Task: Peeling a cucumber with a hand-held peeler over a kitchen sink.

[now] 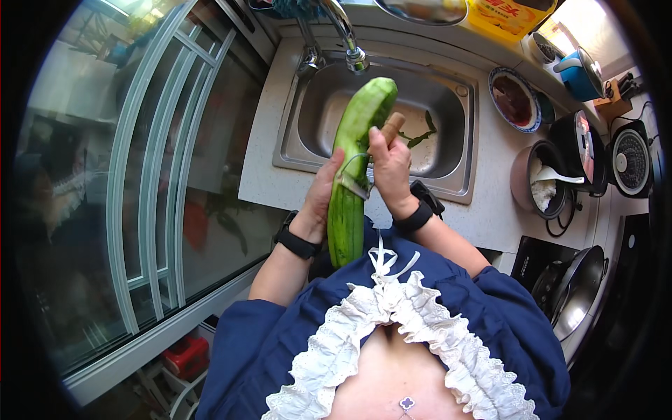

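A long green gourd (347,226) slants from near my body out over the stainless steel sink (325,126). Its far part is pale and peeled, while the near part keeps dark green striped skin. My left hand (321,191) grips the gourd along its left side. In my right hand (391,165) is a peeler with a wooden handle (394,126). The peeler's metal blade (355,186) lies across the gourd, near the edge of the peeled part. Strips of dark green peel (420,137) lie in the sink basin.
A chrome faucet (357,59) hangs over the sink's back edge. To the right are a patterned plate with dark red contents (517,100), a pot of rice (517,181) with a white spoon, a rice cooker (575,149) and a wok (580,294). Sliding glass panels (157,173) stand at left.
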Demonstrator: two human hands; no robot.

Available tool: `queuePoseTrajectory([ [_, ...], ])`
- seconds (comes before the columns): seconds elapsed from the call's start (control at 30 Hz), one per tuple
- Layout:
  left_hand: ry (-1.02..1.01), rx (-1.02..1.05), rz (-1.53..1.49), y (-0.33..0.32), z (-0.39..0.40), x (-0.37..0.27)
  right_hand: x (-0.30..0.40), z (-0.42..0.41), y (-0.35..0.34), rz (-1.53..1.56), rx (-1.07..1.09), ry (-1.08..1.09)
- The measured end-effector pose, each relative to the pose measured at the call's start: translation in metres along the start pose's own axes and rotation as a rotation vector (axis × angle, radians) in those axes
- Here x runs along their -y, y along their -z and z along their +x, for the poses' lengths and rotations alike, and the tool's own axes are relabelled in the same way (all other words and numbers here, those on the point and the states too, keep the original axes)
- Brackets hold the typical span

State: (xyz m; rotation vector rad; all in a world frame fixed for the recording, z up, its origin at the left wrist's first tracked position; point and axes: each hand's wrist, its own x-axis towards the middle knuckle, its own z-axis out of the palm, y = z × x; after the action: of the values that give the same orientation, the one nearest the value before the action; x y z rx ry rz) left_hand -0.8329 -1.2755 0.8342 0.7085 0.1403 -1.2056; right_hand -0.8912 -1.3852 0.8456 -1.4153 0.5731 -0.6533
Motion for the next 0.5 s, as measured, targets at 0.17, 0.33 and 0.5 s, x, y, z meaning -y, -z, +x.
queuePoseTrajectory([
  [0.17,0.002,0.07,0.078,0.019,0.002,0.002,0.002,0.012,0.001,-0.072,-0.103,0.039],
  [0.33,0.064,-0.034,0.119,0.001,-0.006,0.012,-0.002,0.047,0.016,-0.144,-0.207,0.207],
  [0.5,0.043,0.18,0.018,0.001,-0.003,-0.004,0.007,0.0,0.001,-0.027,0.086,0.079],
])
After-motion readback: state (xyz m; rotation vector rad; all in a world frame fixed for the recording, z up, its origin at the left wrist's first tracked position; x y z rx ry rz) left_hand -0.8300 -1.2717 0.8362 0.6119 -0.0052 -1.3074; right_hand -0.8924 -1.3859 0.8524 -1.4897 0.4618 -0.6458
